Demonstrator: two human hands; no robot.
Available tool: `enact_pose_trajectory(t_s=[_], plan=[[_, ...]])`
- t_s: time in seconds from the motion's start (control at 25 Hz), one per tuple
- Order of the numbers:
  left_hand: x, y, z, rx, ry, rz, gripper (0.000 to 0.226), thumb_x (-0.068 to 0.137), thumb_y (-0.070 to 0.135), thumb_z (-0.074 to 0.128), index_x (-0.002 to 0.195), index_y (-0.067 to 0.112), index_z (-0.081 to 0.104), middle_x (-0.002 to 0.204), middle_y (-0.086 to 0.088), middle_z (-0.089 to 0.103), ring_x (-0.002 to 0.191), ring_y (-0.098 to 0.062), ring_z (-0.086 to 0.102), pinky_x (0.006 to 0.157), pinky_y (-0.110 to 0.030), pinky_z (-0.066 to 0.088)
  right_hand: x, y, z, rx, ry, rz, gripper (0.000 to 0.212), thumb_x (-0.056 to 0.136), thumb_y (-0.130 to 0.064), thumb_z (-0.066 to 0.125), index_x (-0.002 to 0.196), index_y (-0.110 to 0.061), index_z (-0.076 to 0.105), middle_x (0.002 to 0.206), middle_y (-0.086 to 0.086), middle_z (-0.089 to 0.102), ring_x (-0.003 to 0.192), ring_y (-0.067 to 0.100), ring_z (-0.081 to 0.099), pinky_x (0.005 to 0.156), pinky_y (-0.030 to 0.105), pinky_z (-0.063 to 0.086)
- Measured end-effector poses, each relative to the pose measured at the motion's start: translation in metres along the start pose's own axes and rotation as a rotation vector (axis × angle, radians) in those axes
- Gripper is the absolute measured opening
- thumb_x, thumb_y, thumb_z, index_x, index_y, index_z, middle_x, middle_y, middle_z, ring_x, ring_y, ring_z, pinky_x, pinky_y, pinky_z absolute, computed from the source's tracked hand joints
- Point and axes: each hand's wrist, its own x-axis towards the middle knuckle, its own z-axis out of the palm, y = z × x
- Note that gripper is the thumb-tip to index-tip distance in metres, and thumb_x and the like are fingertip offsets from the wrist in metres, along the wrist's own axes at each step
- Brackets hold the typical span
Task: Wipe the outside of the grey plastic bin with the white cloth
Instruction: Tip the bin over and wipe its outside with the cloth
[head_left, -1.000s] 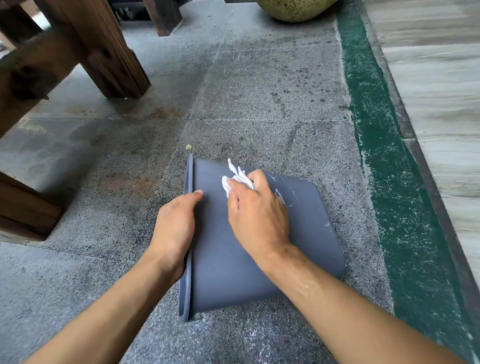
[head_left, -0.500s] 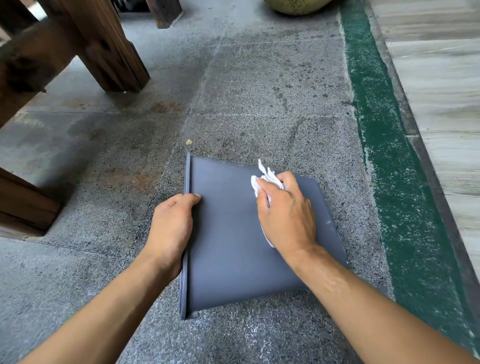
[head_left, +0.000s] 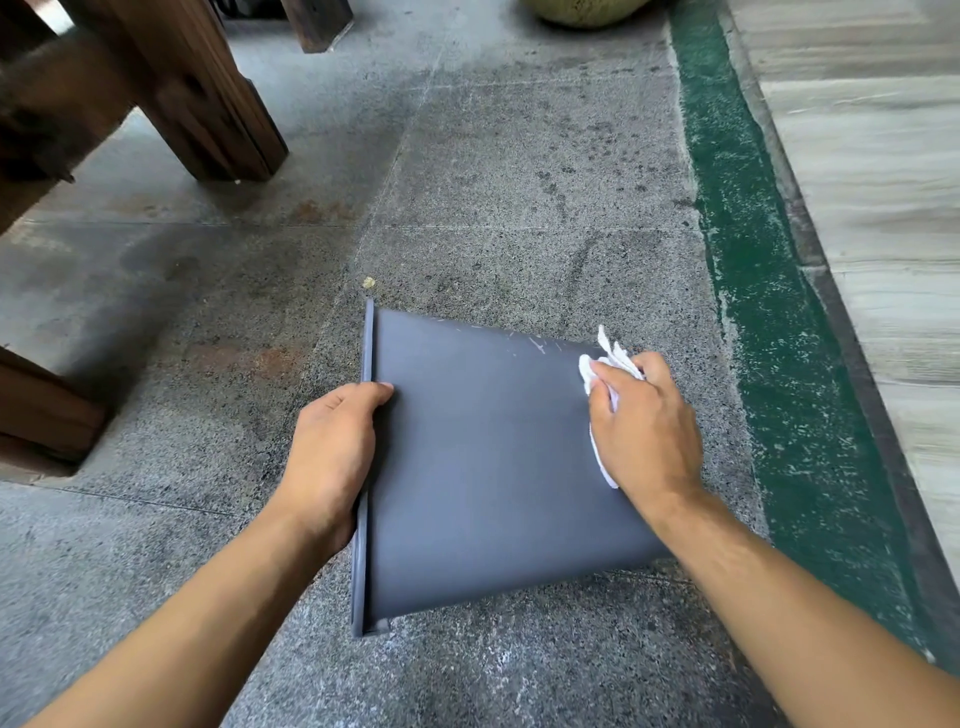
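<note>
Grey plastic bin (head_left: 483, 462) lies on its side on the floor (head_left: 519, 182), rim to the left, one broad side wall facing up. Left hand (head_left: 332, 457) grips the rim (head_left: 367, 364) about midway along it: fingers curled over the lip, thumb tip lying on the upper wall just right of the rim. Right hand (head_left: 641, 426) is at the far-right part of the upper wall, near the bin's base end, fingers bent around a bunched white cloth (head_left: 605, 364) and pressing it onto the plastic. Cloth sticks out past the fingertips and also shows under the palm on the thumb side. A few pale scuffs (head_left: 537, 345) sit on the wall near its far edge, just left of the cloth. Rest of the upper wall looks uniformly grey.

Floor is speckled grey stone slabs with dark stains and rusty patches. A small yellowish crumb (head_left: 368, 282) lies just beyond the bin's far rim corner. Dark wooden legs (head_left: 208, 88) stand at upper left, well apart from the bin. A green painted strip (head_left: 769, 312) runs down the right side, pale planks (head_left: 872, 182) beyond it. A rounded yellow-green object (head_left: 587, 10) is cut off at the top edge; can't tell what it is.
</note>
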Motion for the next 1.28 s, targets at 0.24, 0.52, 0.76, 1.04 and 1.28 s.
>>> enact_pose_trajectory(t_s=[0.24, 0.52, 0.76, 1.04, 1.28], plan=[[0.002, -0.002, -0.001, -0.021, -0.004, -0.005, 0.005, 0.093, 0.019, 0.061, 0.091, 0.018, 0.066, 0.073, -0.006, 0.067, 0.067, -0.021, 0.061, 0.063, -0.032, 0.049, 0.001, 0.017, -0.003, -0.014, 0.000, 0.028, 0.025, 0.100, -0.028, 0.057, 0.117, -0.025, 0.075, 0.113, 0.005, 0.057, 0.073, 0.038, 0.064, 0.070, 0.043, 0.055], [0.003, -0.005, -0.003, 0.006, -0.039, 0.021, 0.012, 0.095, 0.026, 0.062, 0.089, 0.016, 0.059, 0.082, -0.014, 0.058, 0.075, -0.027, 0.051, 0.063, -0.034, 0.041, 0.003, 0.030, -0.007, -0.034, -0.024, 0.131, 0.030, 0.101, -0.027, 0.054, 0.123, -0.024, 0.073, 0.116, 0.008, 0.056, 0.079, 0.039, 0.062, 0.073, 0.042, 0.051], [0.001, -0.002, -0.006, -0.012, -0.142, 0.080, 0.018, 0.094, 0.031, 0.065, 0.092, 0.014, 0.059, 0.087, -0.013, 0.056, 0.080, -0.027, 0.047, 0.064, -0.035, 0.038, -0.005, 0.050, -0.011, -0.036, -0.047, 0.184, 0.029, 0.101, -0.023, 0.054, 0.121, -0.019, 0.074, 0.114, 0.008, 0.058, 0.087, 0.037, 0.062, 0.078, 0.042, 0.053], [-0.002, 0.014, -0.008, -0.157, -0.255, -0.089, 0.022, 0.098, 0.025, 0.054, 0.101, 0.014, 0.073, 0.098, -0.011, 0.077, 0.076, -0.023, 0.071, 0.066, -0.031, 0.060, -0.005, 0.073, -0.019, -0.002, -0.090, 0.357, 0.028, 0.100, -0.023, 0.058, 0.121, -0.022, 0.075, 0.116, 0.010, 0.059, 0.087, 0.030, 0.055, 0.083, 0.035, 0.046], [0.003, 0.025, -0.023, -0.359, -0.182, -0.198, 0.066, 0.086, 0.058, 0.051, 0.104, -0.005, 0.061, 0.089, -0.029, 0.071, 0.081, -0.038, 0.066, 0.079, -0.041, 0.053, 0.005, 0.058, -0.034, 0.191, 0.123, 0.308, 0.025, 0.096, -0.023, 0.063, 0.117, -0.023, 0.077, 0.110, 0.005, 0.062, 0.090, 0.021, 0.056, 0.090, 0.035, 0.048]])
